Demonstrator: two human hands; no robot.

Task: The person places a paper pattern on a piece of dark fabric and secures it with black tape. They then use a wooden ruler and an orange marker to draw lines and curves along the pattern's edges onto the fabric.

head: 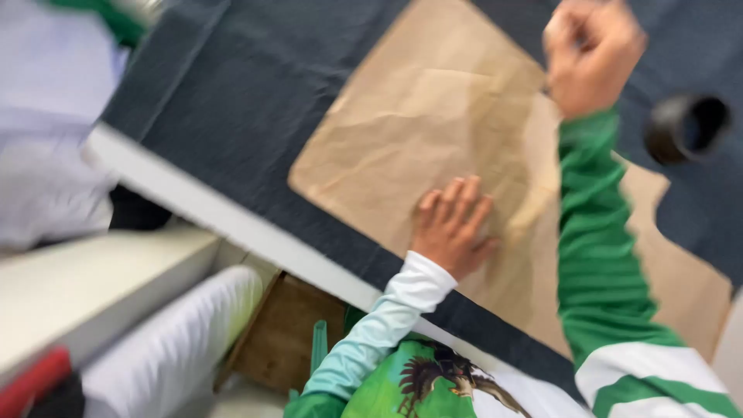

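A left hand [451,226] lies flat, fingers spread, on the near part of a creased brown paper sheet [422,131] over dark blue cloth [232,85]; farther, the right hand [592,54] is clenched at the sheet's far edge, its contents unclear.

1. The left hand [453,224] lies flat, fingers spread, on a crumpled sheet of brown paper [418,131]; its sleeve is white.
2. The right hand [592,54], at 1 o'clock from the left, is curled into a fist over the paper's far edge; whether it grips anything is too blurred to tell; its sleeve is green.
3. The paper rests on dark cloth [248,85] covering a table; a black ring-shaped object [687,126] sits at 3 o'clock from the paper, on the cloth.
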